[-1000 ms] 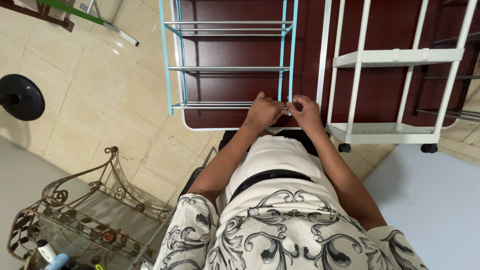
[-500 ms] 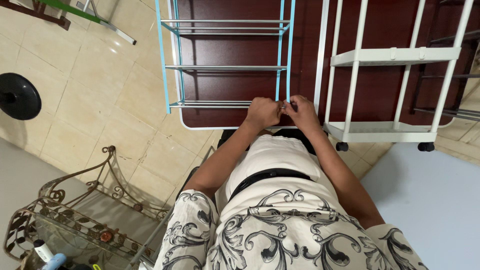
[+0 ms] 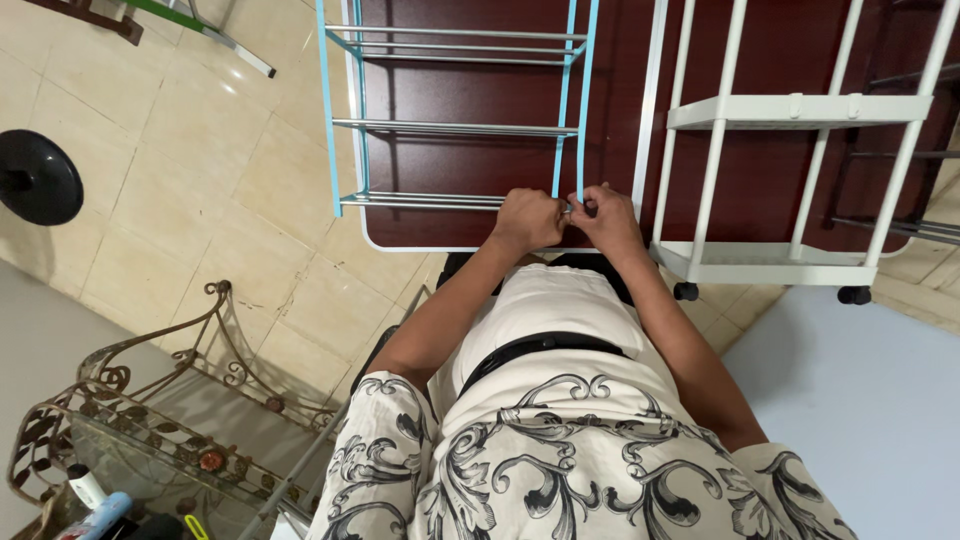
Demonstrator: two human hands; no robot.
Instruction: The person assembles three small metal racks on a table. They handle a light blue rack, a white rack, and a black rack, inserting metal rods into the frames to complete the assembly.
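Since the earlier frames both hands have stayed at the same corner of the rack, with only a slight shift of the view. The left hand (image 3: 527, 220) is curled closed, fingers wrapped around the near end of the lowest silver metal rail (image 3: 425, 201). The right hand (image 3: 608, 218) is also closed, fingertips pinched at the foot of the light blue upright post (image 3: 581, 100), the two hands touching at the joint. What small part sits between the fingers cannot be told. The light blue and silver tiered metal rack (image 3: 455, 125) lies on the dark red-brown table top (image 3: 480, 90), its near end at the table's front edge, rails running crosswise. Just beside it on the right lies a white plastic wheeled trolley (image 3: 790, 180). A wrought-iron glass shelf stand (image 3: 150, 420) stands well apart on the tiled floor at lower left.
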